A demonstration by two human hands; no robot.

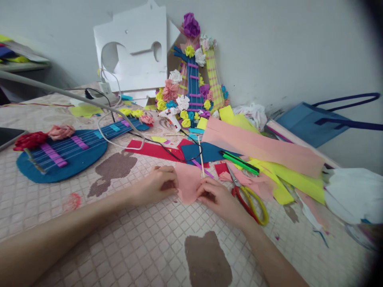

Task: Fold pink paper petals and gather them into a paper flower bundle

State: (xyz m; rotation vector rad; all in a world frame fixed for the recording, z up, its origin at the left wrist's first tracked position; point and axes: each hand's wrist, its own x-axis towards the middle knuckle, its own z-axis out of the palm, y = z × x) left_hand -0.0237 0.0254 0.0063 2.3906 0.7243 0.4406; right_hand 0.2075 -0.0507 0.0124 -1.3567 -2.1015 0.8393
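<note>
Left fingers and right fingers hold pink paper near scissors.

The small pink square of thin paper, left of the scissors with red and yellow loop handles, looks soft, matt and lightly creased. The scissors have smooth metal blades and plastic-looking handles. Just beyond them, the green-and-black slim cutter shows smooth plastic with a slight sheen. The blue guitar-shaped cutout, far left of the scissors, appears flat and matt, topped by crinkled paper rosettes. Beneath the scissors, the pale surface bears a diamond-textured covering, with matt brown patches.
</note>
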